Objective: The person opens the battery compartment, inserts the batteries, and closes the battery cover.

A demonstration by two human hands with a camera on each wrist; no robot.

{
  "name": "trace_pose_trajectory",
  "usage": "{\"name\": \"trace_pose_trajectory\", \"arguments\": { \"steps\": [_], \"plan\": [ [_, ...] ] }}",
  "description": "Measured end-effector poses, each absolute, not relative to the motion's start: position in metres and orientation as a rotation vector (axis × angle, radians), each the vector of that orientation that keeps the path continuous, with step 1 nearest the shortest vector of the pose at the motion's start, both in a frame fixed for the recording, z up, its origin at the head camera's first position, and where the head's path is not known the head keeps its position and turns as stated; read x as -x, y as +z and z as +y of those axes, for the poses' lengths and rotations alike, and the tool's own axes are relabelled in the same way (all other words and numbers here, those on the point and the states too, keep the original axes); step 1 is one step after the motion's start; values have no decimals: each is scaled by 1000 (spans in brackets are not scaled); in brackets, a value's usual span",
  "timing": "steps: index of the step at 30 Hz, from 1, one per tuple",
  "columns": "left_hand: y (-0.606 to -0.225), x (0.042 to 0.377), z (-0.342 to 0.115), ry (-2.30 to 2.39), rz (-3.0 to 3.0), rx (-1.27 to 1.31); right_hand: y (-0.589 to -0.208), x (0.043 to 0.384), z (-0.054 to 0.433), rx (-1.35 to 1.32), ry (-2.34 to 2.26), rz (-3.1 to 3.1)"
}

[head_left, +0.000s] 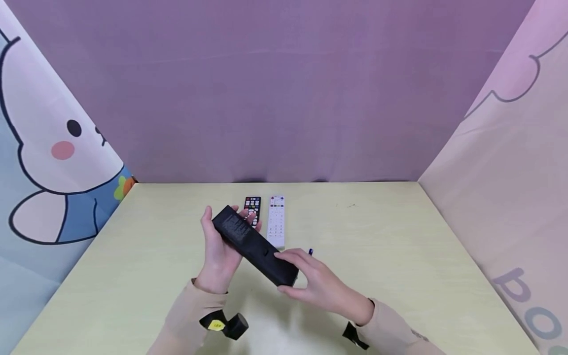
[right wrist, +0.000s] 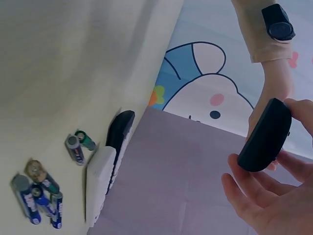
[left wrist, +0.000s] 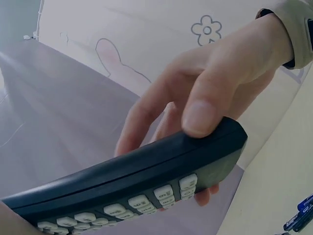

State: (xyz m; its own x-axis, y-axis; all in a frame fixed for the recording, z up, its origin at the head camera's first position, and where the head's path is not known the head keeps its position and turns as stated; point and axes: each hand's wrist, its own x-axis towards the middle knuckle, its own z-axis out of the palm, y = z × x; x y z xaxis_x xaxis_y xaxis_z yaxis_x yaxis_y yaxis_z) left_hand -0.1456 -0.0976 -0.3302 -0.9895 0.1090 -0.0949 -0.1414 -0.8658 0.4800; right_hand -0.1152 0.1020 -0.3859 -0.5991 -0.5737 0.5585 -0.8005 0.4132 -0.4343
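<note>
A long black remote control (head_left: 255,246) is held above the table, its back with the battery cover turned up in the head view. My left hand (head_left: 219,256) grips its far end, thumb on one side and fingers on the other. At the near end, my right hand (head_left: 321,283) holds it between thumb and fingers. White buttons (left wrist: 164,192) show on its underside in the left wrist view, where the right thumb (left wrist: 200,117) lies against the edge. The right wrist view shows the remote's end face (right wrist: 266,134) between the right hand's fingers.
On the table (head_left: 399,256) behind the hands lie a smaller black remote (head_left: 253,201), partly covered by left fingers, and a white remote (head_left: 276,222). Several batteries (right wrist: 44,196) lie loose, with two more batteries (right wrist: 76,149) close by. A purple curtain (head_left: 284,98) hangs behind.
</note>
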Motion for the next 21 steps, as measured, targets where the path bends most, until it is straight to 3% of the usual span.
{"name": "trace_pose_trajectory", "arguments": {
  "steps": [7,21],
  "plan": [
    [-327,143,-92,2893,772,-4,-378,118,98,-1218,1027,-2376],
    [-324,143,-90,2880,860,61,-376,120,94,-1256,1115,-2356]
  ]
}}
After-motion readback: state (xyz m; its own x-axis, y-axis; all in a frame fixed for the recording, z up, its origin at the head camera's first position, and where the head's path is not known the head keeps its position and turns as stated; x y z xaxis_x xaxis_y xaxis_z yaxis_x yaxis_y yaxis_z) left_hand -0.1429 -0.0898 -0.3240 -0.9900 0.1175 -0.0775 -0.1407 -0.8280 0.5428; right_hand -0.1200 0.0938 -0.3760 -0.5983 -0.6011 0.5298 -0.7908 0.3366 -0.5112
